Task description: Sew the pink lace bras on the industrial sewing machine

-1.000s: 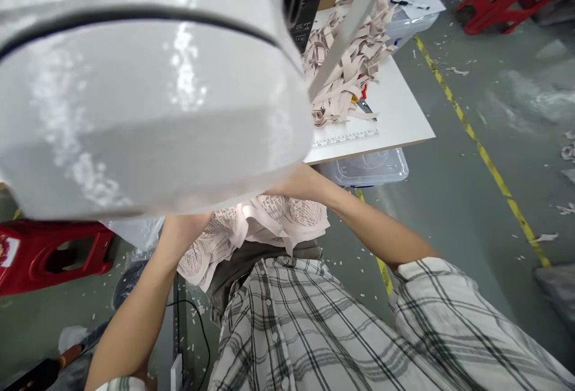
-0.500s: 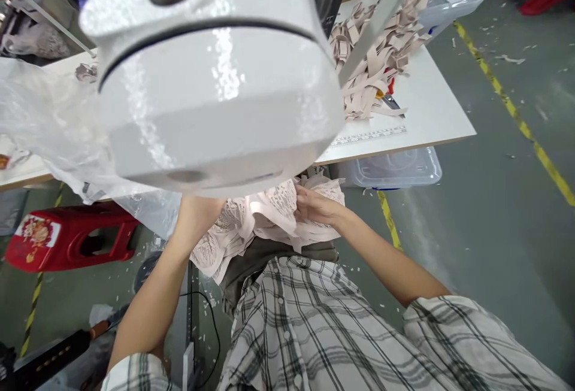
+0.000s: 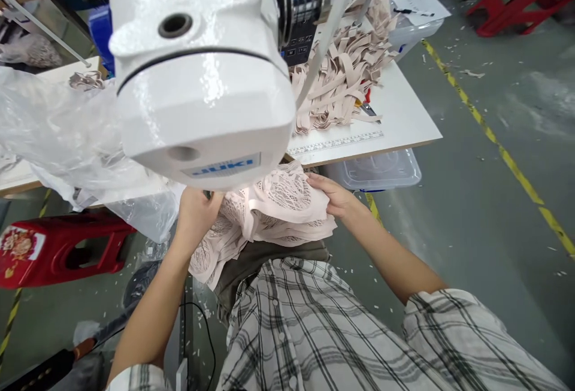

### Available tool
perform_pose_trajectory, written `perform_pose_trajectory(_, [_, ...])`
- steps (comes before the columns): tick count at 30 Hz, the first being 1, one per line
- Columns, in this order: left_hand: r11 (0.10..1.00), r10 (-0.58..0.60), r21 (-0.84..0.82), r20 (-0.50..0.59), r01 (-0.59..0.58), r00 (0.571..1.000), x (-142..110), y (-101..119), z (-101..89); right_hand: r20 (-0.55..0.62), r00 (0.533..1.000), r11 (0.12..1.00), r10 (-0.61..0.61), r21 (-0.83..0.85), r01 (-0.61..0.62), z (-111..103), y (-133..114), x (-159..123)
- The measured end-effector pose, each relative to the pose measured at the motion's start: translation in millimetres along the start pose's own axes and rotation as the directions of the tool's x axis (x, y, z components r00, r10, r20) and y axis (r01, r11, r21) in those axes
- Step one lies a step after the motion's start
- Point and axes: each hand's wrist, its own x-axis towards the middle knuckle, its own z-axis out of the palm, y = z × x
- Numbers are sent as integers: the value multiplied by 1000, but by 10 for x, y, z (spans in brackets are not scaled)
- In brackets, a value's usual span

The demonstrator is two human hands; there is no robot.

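Across my lap lies a pile of pale pink lace bras, stacked in layers. The uppermost lace bra is spread between my hands, just under the front of a white sewing machine head. My right hand is closed on its right edge, thumb and fingers pinching the fabric. At the left side, my left hand is curled closed on the same bra, its fingertips partly hidden by the lace and the machine head.
Many pink fabric strips heap on the white table, with a clear ruler near its edge. Clear plastic sheeting covers the left side. A red stool stands left; a plastic bin sits below the table.
My right hand has moved outward to the right edge of the top bra, which is now spread flatter. The view has tilted back, showing more of the machine.
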Motion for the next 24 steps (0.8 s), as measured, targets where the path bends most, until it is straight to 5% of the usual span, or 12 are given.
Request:
perform_pose_trajectory(4, [999,17,41,-220,-8,975,-291,95,-36,-65,979,974,-193,-132,183,67,-250,-190])
perform_pose_trajectory(6, [985,172,43,-291,-166,941,-485,283,-46,-53,962,944,-267,-216,250,215,-338,-365])
perform_pose_trajectory(8, [910,401,18,-278,-413,873,-641,509,-37,169,957,886,-236,-367,284,452,-388,-562])
perform_pose_trajectory(10, [832,540,-67,-132,-551,831,-719,684,-10,495,864,780,-90,-504,370,725,-405,-728])
perform_pose_trajectory(12, [867,488,-184,129,-463,863,-719,741,23,668,744,677,4,-549,490,956,-405,-809])
perform_pose_trajectory(13, [913,396,-215,259,-348,881,-696,722,36,683,730,634,-8,-561,532,1036,-403,-808])
perform_pose_trajectory(15, [970,175,-227,390,-90,904,-622,617,52,610,788,549,-88,-630,549,1114,-400,-731])
perform_pose_trajectory(19, [950,-159,-232,211,207,965,-422,387,56,376,898,443,-230,-781,440,1091,-396,-414])
perform_pose_trajectory(24, [926,-304,-208,86,315,949,-208,294,107,308,926,553,-219,-742,378,1113,-417,-124])
